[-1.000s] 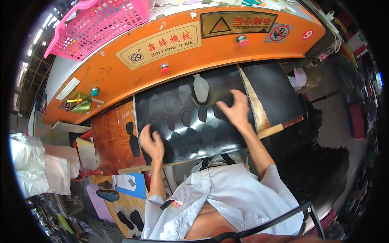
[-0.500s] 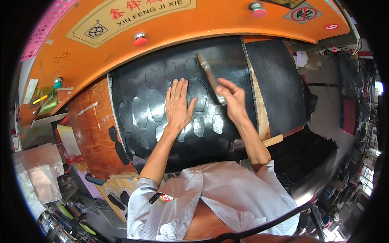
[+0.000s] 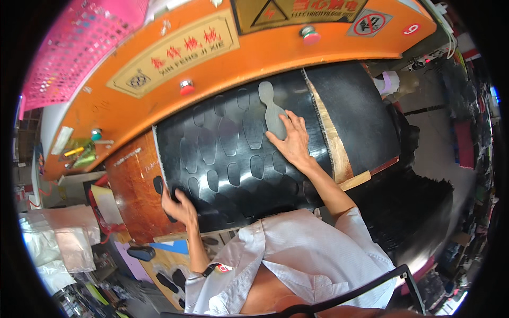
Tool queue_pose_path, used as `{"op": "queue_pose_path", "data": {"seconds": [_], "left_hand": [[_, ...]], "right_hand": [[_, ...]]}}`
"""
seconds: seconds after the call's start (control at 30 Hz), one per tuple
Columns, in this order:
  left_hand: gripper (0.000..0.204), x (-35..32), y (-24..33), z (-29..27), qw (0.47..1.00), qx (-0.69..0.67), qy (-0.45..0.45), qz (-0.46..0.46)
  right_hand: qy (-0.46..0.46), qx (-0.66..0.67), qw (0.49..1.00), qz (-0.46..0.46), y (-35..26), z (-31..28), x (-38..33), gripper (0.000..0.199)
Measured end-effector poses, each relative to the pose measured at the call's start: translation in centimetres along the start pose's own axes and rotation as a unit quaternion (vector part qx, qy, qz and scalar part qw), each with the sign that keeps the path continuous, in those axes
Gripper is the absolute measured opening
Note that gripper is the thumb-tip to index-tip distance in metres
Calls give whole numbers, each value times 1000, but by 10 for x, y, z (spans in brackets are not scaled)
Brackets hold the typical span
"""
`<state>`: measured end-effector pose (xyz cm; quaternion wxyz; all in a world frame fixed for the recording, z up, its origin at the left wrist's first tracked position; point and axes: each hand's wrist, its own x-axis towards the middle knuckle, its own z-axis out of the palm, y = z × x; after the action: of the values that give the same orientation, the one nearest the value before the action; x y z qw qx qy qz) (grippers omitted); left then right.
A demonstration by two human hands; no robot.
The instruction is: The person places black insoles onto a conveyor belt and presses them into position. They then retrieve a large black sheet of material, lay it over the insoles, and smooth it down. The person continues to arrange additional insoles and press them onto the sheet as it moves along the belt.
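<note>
A black sheet [image 3: 254, 183] with sole-shaped cut outlines lies over the worktable. On its right part, a grey sole-shaped cutting die [image 3: 266, 94] lies flat, narrow at its waist. My right hand [image 3: 295, 142] rests over the die's near end, fingers spread and thumb apart. At the sheet's left edge, my left hand [image 3: 182, 209] reaches down with thumb and fingers apart. It is over or beside a black sole piece [image 3: 158, 184], whose lower part it mostly hides; whether it touches the piece I cannot tell.
An orange machine beam [image 3: 212, 69] with red and green buttons spans the far side. A second black sheet [image 3: 360, 106] lies right, past a strip of bare wood [image 3: 333, 146]. A pink basket [image 3: 87, 58] stands at upper left. Plastic bags [image 3: 74, 246] hang at left.
The die, held tilted on edge in my right hand before, now lies flat on the sheet. My left hand has left the sheet's middle for the sole pieces at the left edge.
</note>
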<state>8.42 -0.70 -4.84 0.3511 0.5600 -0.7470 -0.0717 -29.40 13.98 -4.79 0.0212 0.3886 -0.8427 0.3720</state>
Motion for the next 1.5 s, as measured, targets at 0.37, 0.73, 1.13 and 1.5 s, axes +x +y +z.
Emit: {"op": "queue_pose_path", "data": {"seconds": [0.37, 0.73, 1.13, 1.5], "left_hand": [[47, -14, -66, 35, 987, -4, 23, -156], [55, 88, -44, 66, 992, -63, 17, -105], [48, 97, -51, 62, 994, -40, -32, -93], [43, 45, -74, 49, 992, -105, -42, -57]], "right_hand": [[256, 284, 924, 12, 2, -79, 154, 24], [75, 133, 988, 23, 48, -103, 124, 29], [82, -29, 993, 74, 81, -52, 19, 36], [38, -81, 989, 119, 84, -62, -27, 41]]}}
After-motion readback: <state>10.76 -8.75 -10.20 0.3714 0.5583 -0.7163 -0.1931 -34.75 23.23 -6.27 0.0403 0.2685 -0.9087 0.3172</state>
